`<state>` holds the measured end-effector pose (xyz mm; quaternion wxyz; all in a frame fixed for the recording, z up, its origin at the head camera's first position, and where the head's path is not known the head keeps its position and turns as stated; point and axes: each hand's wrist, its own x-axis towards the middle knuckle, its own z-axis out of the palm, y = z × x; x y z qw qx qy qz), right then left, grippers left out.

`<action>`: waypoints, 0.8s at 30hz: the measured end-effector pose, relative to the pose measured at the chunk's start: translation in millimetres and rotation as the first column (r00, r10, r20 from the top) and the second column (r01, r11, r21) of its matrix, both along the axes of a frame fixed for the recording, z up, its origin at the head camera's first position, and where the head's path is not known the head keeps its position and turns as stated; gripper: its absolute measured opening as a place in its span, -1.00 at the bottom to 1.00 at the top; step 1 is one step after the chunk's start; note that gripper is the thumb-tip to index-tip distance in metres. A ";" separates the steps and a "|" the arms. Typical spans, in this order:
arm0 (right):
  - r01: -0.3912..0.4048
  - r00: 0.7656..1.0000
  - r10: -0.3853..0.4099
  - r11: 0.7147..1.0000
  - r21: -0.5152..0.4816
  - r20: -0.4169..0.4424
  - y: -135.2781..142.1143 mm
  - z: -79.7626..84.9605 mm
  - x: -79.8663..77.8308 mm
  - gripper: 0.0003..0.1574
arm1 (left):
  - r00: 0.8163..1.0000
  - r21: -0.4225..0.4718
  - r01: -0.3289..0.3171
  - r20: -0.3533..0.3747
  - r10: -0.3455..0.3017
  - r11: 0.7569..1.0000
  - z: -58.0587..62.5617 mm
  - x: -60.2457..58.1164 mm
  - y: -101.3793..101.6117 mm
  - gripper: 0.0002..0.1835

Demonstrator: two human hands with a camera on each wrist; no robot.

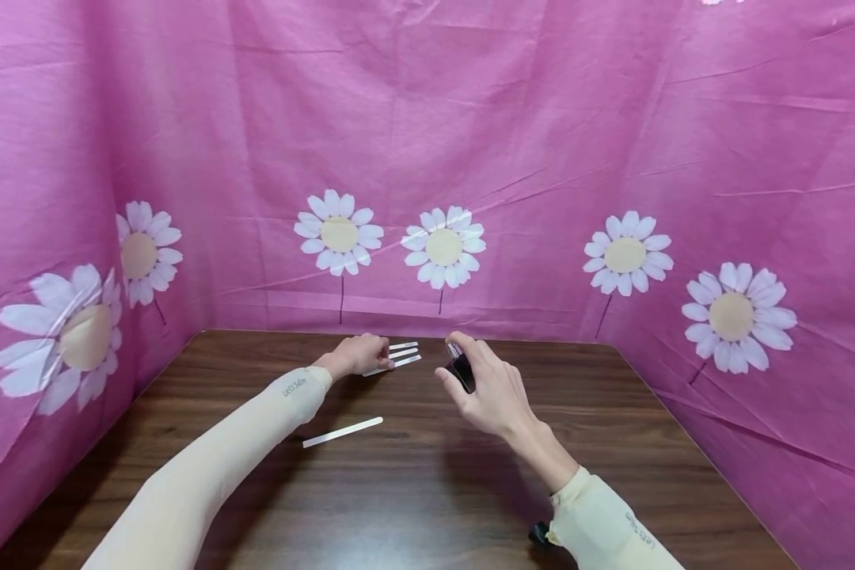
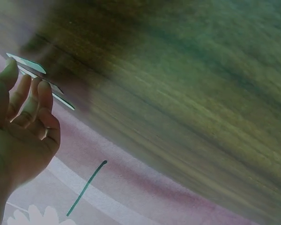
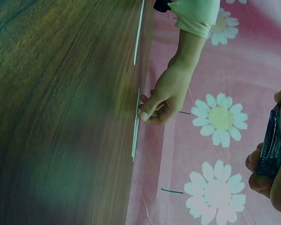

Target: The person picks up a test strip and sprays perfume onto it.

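Note:
My left hand (image 1: pixel 362 354) is at the far part of the table, over the left ends of several white paper strips (image 1: pixel 404 352). In the left wrist view its thumb and loosely bent fingers (image 2: pixel 45 96) stand apart, with the tips at the strips (image 2: pixel 33 64). My right hand (image 1: pixel 495 392) grips a dark glass perfume bottle (image 1: pixel 461 370) with a silver spray top, raised above the table. The index finger lies at the bottle's top. In the right wrist view the bottle (image 3: pixel 270 145) is partly hidden behind the hand.
One more white strip (image 1: pixel 343 432) lies by itself nearer on the wooden table (image 1: pixel 370 507). Pink cloth (image 1: pixel 527 158) with daisies hangs round the back and sides. A small black object (image 1: pixel 539 533) shows beside the right cuff.

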<state>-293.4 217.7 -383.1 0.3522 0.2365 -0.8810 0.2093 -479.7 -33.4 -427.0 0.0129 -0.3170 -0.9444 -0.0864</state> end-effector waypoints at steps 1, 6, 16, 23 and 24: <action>0.000 1.000 0.000 1.000 0.000 0.003 0.1 -0.1 0.4 -0.36 | 1.000 -0.002 -0.002 -0.012 0.002 1.000 0.2 1.6 -0.2 -0.76; 0.001 1.000 -0.001 1.000 -0.004 0.012 0.5 0.3 1.3 -0.37 | 0.997 0.015 0.014 -0.078 -0.013 1.000 6.5 9.8 -4.7 -0.78; 0.005 1.000 -0.005 1.000 -0.012 0.003 0.1 0.3 1.6 -0.36 | 0.993 0.049 0.082 -0.095 -0.077 0.995 27.1 38.4 -27.9 -0.84; 0.002 1.000 -0.002 1.000 -0.013 0.006 2.1 -3.3 1.7 -0.36 | 0.988 0.044 0.099 -0.123 -0.093 0.994 33.6 71.2 -43.2 -0.86; 0.003 1.000 -0.003 1.000 -0.013 0.008 2.5 -3.6 1.8 -0.36 | 0.988 0.040 0.103 -0.121 -0.098 0.994 34.7 75.9 -44.5 -0.86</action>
